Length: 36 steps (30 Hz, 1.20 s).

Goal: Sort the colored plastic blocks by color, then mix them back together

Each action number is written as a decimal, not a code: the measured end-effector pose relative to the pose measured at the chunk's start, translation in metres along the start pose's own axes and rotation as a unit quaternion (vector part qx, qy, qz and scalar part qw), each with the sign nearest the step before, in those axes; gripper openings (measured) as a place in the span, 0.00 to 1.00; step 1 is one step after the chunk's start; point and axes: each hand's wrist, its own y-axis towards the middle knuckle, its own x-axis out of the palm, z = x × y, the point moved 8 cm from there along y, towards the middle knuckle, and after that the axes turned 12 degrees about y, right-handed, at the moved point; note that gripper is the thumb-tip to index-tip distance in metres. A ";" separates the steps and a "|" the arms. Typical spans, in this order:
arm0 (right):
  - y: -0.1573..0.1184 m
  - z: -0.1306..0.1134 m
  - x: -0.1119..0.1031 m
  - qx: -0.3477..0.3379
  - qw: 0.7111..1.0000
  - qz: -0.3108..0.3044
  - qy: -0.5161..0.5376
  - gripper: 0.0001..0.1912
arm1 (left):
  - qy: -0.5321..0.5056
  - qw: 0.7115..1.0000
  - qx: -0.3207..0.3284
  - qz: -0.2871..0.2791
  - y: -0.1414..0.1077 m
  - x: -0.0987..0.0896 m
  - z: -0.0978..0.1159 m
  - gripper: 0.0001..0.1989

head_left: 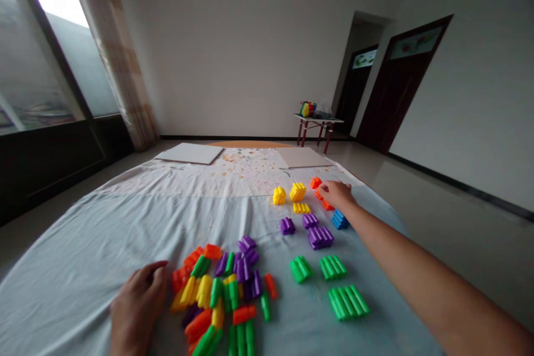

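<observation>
My left hand [138, 306] rests on the cloth at the left edge of a mixed pile of plastic toy blocks [204, 289]. Its fingers are loosely bent, and nothing shows between finger and thumb. At the far right, my right hand [337, 193] has its fingertips closed at an orange block [326, 204], partly hidden by the hand. Another orange block [316, 182] lies just beyond the fingers. Around it sit yellow blocks [297, 192], a blue block [340, 219] under the wrist, purple blocks [320, 237] and green blocks [348, 302], grouped by colour.
A pale cloth [104, 245] with wrinkles covers the round table. Two flat boards, a white one [192, 153] and a beige one [303, 157], lie at its far side. Beyond stands a small table [319, 119] with a colourful bag. A curtained window is at left, doors at right.
</observation>
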 end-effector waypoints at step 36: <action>-0.141 -0.187 0.097 -0.241 0.944 -0.130 0.182 0.14 | -0.018 0.999 0.035 -0.020 -0.015 -0.016 0.022 0.17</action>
